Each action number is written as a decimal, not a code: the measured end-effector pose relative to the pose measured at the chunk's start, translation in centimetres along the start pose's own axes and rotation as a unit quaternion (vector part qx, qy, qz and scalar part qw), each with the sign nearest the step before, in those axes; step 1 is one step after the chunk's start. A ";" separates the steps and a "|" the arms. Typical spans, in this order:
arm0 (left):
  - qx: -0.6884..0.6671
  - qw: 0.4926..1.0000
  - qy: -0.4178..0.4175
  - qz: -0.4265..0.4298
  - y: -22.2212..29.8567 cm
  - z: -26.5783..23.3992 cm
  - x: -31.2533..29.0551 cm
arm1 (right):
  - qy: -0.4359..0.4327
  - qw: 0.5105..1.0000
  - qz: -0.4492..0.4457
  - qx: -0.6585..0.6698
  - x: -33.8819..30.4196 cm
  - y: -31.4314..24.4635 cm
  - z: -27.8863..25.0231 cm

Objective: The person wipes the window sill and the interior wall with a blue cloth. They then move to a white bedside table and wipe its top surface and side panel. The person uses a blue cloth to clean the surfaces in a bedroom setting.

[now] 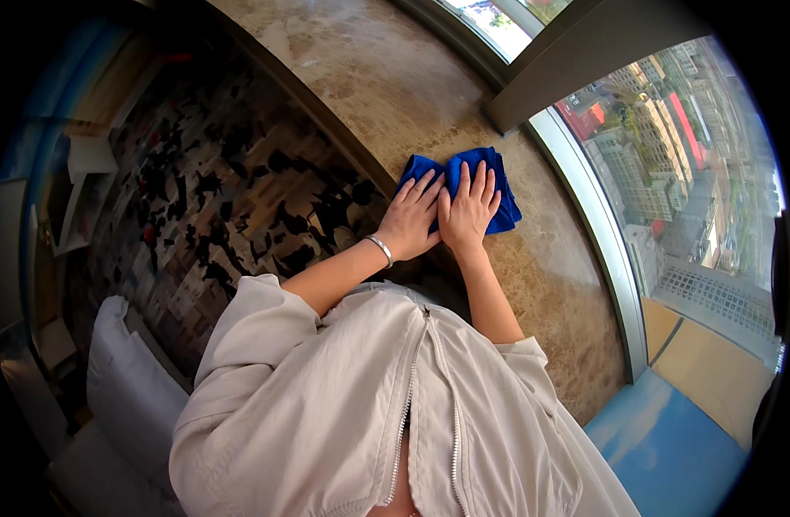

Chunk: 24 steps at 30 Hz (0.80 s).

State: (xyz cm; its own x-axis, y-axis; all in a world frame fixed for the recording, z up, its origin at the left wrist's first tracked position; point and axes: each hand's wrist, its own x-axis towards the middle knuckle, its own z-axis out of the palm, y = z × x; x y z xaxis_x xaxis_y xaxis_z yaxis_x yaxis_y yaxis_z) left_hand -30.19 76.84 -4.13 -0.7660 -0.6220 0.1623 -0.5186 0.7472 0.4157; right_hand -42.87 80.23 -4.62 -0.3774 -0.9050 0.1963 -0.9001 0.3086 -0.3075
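A folded blue cloth (503, 215) lies on the brown marble-patterned window sill (550, 284). My left hand (407, 222), with a silver bracelet at the wrist, rests flat on the cloth's left part, fingers stretched out. Beside it, my right hand (469, 207) presses flat on the middle of the cloth with its fingers spread. The two hands touch or nearly touch near the thumbs. Neither hand grips the cloth; both lie on top of it.
A window (688, 146) with a metal frame (584, 198) borders the sill on the right, and a dark post (567, 65) stands beyond the cloth. To the left, the sill drops to a patterned carpet (240, 172). A white pillow-like cushion (132, 379) is at lower left.
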 end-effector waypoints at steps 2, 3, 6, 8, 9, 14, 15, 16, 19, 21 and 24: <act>0.006 1.000 0.005 -0.004 -0.9 -0.4 0.3 | -0.007 1.000 -0.021 0.015 1.3 -0.3 0.5; 0.013 1.000 0.004 -0.007 -1.6 -0.5 0.9 | -0.006 0.999 -0.034 0.027 2.2 -0.5 0.8; 0.020 0.999 0.028 -0.011 -4.1 -1.3 3.2 | 0.010 0.995 -0.080 0.054 5.9 -0.9 1.8; 0.037 0.998 0.039 -0.012 -5.6 -1.2 5.1 | 0.021 0.994 -0.088 0.065 8.3 -0.9 2.9; 0.056 0.998 0.039 -0.019 -6.1 -1.1 6.0 | 0.018 0.994 -0.088 0.063 9.4 -0.9 3.2; 0.053 0.997 0.045 -0.044 -6.3 -0.5 6.3 | -0.006 0.995 -0.092 0.046 10.8 -1.2 3.5; 0.051 0.997 0.043 -0.046 -6.1 -0.6 5.7 | -0.009 0.994 -0.099 0.049 10.3 -1.5 3.5; 0.049 0.997 0.042 -0.048 -5.8 -0.7 5.1 | -0.017 0.993 -0.099 0.056 9.5 -1.9 3.4; 0.009 0.998 0.062 -0.028 -6.2 -1.5 2.2 | -0.032 0.992 -0.098 0.072 7.1 -3.8 2.9; -0.008 0.997 0.071 -0.015 -6.8 -1.8 1.5 | -0.027 0.995 -0.078 0.062 6.3 -4.9 3.1; -0.020 0.997 0.075 -0.004 -7.8 -2.2 1.6 | -0.028 0.995 -0.075 0.050 7.0 -5.6 3.4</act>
State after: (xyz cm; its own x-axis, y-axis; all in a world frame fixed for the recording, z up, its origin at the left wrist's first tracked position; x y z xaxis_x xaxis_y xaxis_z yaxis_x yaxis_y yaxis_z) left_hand -26.50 69.53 -5.15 -0.6953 -0.6575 0.2902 -0.5063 0.7347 0.4515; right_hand -39.79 71.17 -4.66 -0.2245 -0.9547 0.1952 -0.9181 0.1401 -0.3706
